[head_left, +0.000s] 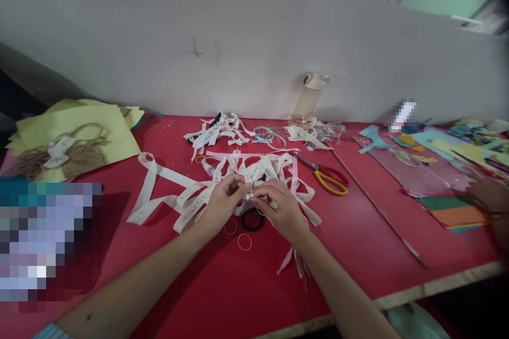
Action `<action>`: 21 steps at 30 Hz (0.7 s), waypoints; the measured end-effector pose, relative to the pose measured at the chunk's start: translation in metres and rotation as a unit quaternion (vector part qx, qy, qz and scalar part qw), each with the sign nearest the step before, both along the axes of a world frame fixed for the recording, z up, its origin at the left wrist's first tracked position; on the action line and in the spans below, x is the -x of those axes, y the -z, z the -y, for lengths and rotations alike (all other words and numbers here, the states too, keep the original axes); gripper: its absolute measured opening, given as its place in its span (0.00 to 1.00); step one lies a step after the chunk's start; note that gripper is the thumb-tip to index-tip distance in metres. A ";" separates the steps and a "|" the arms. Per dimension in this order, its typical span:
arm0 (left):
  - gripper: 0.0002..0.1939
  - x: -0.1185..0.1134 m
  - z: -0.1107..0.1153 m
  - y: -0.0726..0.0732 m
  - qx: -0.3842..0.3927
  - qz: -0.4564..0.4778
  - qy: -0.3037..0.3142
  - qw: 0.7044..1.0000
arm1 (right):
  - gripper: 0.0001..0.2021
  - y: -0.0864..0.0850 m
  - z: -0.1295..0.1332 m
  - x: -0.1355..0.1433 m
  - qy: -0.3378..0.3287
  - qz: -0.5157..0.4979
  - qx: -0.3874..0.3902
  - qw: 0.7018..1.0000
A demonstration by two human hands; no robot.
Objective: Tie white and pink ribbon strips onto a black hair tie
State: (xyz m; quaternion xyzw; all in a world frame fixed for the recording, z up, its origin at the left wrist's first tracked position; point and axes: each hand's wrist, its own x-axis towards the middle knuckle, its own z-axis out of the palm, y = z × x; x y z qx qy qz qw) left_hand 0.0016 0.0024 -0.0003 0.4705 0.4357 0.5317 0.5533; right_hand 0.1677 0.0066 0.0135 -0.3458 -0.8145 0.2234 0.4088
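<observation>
My left hand and my right hand meet over the middle of the red table. Between their fingertips they pinch a small bunched part of a white printed ribbon; the exact fold is partly hidden by the fingers. Loops of white ribbon spread out to the left and behind the hands, and pink ribbon lies to the right. Just below the hands lie a black hair tie and a yellow rubber band. Scissors with red and yellow handles rest beside my right hand.
A bottle stands against the grey partition. Yellow paper with twine lies left. A thin rod crosses the table at right, before coloured paper sheets and another person's hand.
</observation>
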 end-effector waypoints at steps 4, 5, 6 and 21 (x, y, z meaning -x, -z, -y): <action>0.11 0.000 0.001 -0.002 0.007 0.018 0.000 1.000 | 0.02 0.001 -0.001 -0.001 -0.003 0.009 0.003 1.000; 0.12 0.000 0.001 -0.002 0.008 0.026 0.005 1.000 | 0.02 0.002 -0.002 -0.001 -0.004 0.009 0.001 1.000; 0.12 0.000 0.001 -0.002 0.009 0.032 0.008 0.999 | 0.03 0.003 -0.003 -0.001 -0.006 0.009 -0.002 1.000; 0.13 0.000 0.001 0.001 0.001 0.031 0.029 0.999 | 0.05 0.005 -0.003 -0.005 0.016 0.011 -0.026 0.999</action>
